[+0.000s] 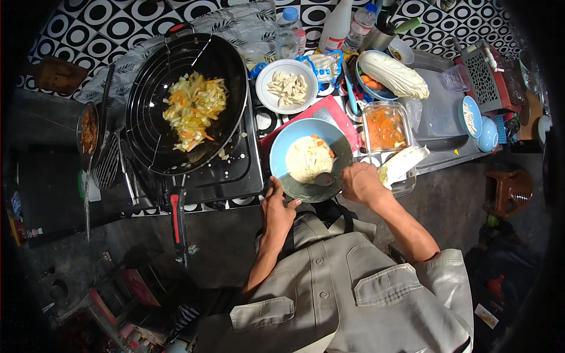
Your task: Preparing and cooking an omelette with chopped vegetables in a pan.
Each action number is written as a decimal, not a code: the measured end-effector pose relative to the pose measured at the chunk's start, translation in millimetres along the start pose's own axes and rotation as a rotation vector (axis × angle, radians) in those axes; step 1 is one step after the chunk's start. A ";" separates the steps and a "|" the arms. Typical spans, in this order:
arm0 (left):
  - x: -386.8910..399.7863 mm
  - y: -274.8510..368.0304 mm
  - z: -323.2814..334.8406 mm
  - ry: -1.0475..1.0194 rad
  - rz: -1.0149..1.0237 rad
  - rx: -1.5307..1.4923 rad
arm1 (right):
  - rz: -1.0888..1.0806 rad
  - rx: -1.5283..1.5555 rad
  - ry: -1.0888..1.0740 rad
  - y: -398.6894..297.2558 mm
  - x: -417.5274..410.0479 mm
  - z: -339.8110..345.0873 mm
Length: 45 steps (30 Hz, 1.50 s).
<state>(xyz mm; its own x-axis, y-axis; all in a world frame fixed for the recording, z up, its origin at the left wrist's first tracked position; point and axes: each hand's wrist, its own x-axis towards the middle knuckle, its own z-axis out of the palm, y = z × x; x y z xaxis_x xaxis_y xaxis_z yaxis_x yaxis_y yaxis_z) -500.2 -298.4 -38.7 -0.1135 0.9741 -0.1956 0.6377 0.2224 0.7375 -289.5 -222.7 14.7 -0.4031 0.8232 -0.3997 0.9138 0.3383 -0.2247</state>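
My left hand (278,204) grips the lower left rim of a light blue bowl (282,143), its thumb on the near edge. Pale batter (306,156) with a few orange carrot pieces lies in the bowl. At the bowl's lower right, my right hand (363,182) is closed on a spoon whose metal head (323,178) rests in the batter; its handle is mostly hidden. To the left, a black wok (148,150) with a wire rack along its side holds chopped cabbage and carrot (194,110) on a stove (240,176).
A white bowl (287,108) of pale pieces stands behind the blue bowl. Right of it are a red cutting board (282,128), a glass container (364,128) of carrot and a napa cabbage (393,74). The wok's handle (178,225) juts past the front edge. Bottles (289,37) stand at the back.
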 end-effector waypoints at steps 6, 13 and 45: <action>0.4 -3.5 0.1 0.000 0.034 0.016 | 0.074 -0.036 0.092 3.4 15.2 -8.9; 2.4 -3.9 0.5 -0.008 0.046 0.019 | 0.135 0.007 0.425 13.0 48.1 39.3; 0.2 -12.6 4.6 0.012 0.078 0.024 | 0.248 0.436 0.244 -52.5 13.5 55.9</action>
<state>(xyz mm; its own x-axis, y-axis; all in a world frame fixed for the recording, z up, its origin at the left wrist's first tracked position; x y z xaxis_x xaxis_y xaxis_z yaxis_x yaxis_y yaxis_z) -504.8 -301.2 -51.0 -0.0715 0.9889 -0.1301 0.6631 0.1445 0.7344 -345.6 -254.9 -28.5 -0.1078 0.9533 -0.2821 0.8538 -0.0566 -0.5175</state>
